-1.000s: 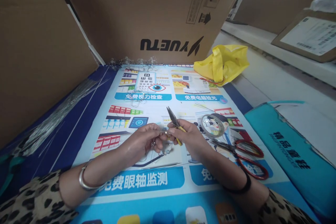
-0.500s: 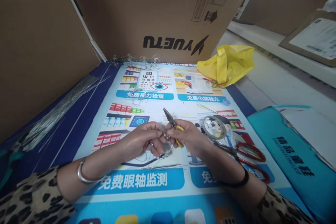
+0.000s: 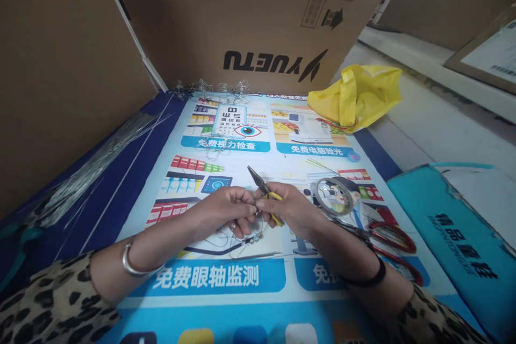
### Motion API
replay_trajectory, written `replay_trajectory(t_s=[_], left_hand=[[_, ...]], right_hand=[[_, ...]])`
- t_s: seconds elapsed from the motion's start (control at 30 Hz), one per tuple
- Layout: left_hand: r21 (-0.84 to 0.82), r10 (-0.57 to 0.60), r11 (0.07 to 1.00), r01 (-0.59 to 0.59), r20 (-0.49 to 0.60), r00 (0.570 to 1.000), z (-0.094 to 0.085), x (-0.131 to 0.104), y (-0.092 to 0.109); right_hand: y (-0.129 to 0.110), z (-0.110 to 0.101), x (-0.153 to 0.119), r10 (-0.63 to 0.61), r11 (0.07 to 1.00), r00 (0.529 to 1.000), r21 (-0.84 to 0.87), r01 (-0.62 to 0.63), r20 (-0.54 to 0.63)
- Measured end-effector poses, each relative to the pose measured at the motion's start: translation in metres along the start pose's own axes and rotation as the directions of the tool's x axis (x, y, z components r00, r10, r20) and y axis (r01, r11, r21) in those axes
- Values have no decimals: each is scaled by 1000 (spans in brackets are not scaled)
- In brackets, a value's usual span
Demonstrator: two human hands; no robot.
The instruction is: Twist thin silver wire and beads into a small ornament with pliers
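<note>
My left hand (image 3: 229,208) pinches a thin beaded wire (image 3: 253,239), which hangs in loops below the fingertips. Close against it, my right hand (image 3: 289,207) is closed with thumb and forefinger on the same small piece. Needle-nose pliers (image 3: 258,178) with yellow handles rest in the right hand, jaws pointing up and away. The fingertips hide the spot where the two hands meet.
Red-handled scissors (image 3: 389,239) and a tape roll (image 3: 334,196) lie right of my hands. A wire bundle (image 3: 97,164) lies left. Beaded wire pieces (image 3: 220,91) sit before the carton (image 3: 258,21). A yellow bag (image 3: 355,99) and teal box (image 3: 447,226) stand right.
The hands stay together at the same spot, with the fingertips shifted slightly on the beaded wire. The pliers remain in the right hand. The whole view has shifted a little.
</note>
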State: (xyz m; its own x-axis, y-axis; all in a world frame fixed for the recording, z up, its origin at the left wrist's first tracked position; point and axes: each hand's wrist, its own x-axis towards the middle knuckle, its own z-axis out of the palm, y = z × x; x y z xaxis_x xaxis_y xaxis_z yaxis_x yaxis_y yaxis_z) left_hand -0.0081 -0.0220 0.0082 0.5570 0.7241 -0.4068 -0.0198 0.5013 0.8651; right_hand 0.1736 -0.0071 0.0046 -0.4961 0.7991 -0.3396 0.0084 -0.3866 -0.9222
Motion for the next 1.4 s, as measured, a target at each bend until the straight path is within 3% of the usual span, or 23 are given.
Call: replay_trajectory(t_s=[0.27, 1.13, 1.4], left_hand=[[-82, 21, 996, -24, -27, 999, -6, 0, -2], [-86, 83, 992, -89, -70, 994, -2, -1, 2], [-71, 53, 996, -57, -52, 997, 0, -3, 4]], right_hand=[[-3, -9, -9, -2, 998, 1000, 66, 1, 14], [3, -10, -13, 5, 965, 1000, 261, 2, -27], [-2, -6, -12, -64, 995, 982, 63, 76, -179]])
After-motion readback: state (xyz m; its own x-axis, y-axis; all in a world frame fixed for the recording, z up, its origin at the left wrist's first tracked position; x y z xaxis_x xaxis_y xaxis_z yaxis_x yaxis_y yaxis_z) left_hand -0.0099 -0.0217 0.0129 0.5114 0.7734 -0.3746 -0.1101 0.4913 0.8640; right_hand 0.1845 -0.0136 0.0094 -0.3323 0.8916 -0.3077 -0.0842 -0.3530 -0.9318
